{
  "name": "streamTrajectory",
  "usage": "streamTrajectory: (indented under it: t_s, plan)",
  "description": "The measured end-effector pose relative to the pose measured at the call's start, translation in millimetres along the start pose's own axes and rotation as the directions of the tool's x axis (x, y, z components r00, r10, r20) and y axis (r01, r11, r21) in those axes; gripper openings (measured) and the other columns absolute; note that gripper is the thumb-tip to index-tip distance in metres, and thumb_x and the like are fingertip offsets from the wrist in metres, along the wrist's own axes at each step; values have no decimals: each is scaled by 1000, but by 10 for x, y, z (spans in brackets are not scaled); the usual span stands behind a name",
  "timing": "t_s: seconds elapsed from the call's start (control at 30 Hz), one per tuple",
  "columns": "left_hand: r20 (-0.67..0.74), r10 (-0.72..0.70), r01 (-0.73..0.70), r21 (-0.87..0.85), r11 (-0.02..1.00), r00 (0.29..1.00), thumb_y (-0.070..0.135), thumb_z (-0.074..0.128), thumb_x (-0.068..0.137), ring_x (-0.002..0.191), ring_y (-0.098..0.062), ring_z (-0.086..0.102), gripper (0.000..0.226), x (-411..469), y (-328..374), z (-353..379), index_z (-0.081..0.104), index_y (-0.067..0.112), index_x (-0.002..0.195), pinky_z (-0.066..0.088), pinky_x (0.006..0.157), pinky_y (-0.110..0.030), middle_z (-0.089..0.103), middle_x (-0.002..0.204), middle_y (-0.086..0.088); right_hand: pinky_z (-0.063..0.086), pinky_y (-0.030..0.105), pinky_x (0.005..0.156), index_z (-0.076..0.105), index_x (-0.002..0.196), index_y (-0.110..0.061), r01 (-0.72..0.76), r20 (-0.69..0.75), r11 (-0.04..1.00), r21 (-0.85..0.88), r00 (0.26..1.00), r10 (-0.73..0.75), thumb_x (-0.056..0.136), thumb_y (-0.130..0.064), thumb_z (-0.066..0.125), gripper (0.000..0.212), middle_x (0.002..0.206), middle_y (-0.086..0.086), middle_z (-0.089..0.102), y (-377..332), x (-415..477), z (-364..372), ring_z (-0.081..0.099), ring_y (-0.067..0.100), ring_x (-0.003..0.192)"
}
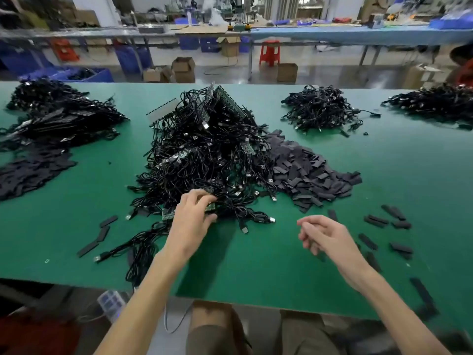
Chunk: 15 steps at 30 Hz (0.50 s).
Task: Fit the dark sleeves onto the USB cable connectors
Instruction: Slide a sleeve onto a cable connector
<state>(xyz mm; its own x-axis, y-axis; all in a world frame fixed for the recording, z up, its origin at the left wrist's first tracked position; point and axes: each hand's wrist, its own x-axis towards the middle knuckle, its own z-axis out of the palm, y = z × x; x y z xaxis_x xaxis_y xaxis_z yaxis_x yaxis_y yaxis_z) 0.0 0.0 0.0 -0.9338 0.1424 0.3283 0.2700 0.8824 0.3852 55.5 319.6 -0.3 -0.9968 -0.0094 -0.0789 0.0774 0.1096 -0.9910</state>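
1. Green table point(281, 265), long, matte top.
2. Centre: big tangled pile of black USB cables point(204, 155), small green boards point(169, 213) mixed in.
3. Touching its right side: heap of dark sleeves point(307, 172).
4. Far right: smaller cable pile point(320, 108); edge cable pile point(435, 101) beyond it.
5. Left: left cable pile point(64, 116); left sleeve heap point(28, 172) in front.
6. Loose sleeves point(384, 221) scattered front right; a few stray sleeves point(102, 234) front left.
7. Trailing cables point(138, 257) reach the near edge.

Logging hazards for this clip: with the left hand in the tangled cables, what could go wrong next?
The left hand grips into the tangled cable pile; pulling may drag neighbouring cables along. Loose sleeves lie near the table edge beside the right forearm, which might sweep them off.
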Motion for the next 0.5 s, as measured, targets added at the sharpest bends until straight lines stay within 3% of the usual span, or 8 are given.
streamTrajectory:
  t_s: [0.13, 0.23, 0.37, 0.5]
  plan:
    - [96, -61, 66, -47, 997, 993, 28, 73, 93, 107, -24, 55, 20, 33, -105, -4, 75, 14, 108, 45, 93, -40, 65, 107, 2, 51, 26, 56, 70, 105, -9, -6, -89, 1000, 4, 996, 7, 101, -9, 61, 10, 80, 8, 73, 135, 240, 208, 65, 20, 69]
    - [-38, -40, 36, -101, 994, 998, 22, 77, 89, 88, -20, 54, 8, -20, -94, 68, 77, 14, 90, 46, 82, -42, 60, 85, 11, 52, 30, 49, 70, 100, -10, 13, -171, 1000, -3, 985, -13, 101, -8, 61, 9, 75, 9, 71, 290, 328, 220, 65, 21, 66]
    - [-131, -81, 31, -348, 937, 988, 26, 74, 88, 88, -15, 58, 12, 48, 185, 39, 76, 15, 85, 49, 83, -41, 64, 83, 14, 52, 31, 49, 71, 96, -14, 56, -144, 996, -67, 987, -65, 102, -12, 62, 11, 73, 8, 70, 351, 326, 220, 64, 22, 61]
    - [-101, -113, 24, -636, 771, 988, 28, 72, 93, 83, -8, 63, 8, 239, 704, -186, 75, 27, 86, 50, 76, -28, 69, 83, 12, 52, 29, 49, 72, 93, -14, 75, -164, 996, -55, 983, -83, 102, -12, 61, 14, 73, 9, 70, 336, 320, 213, 63, 21, 59]
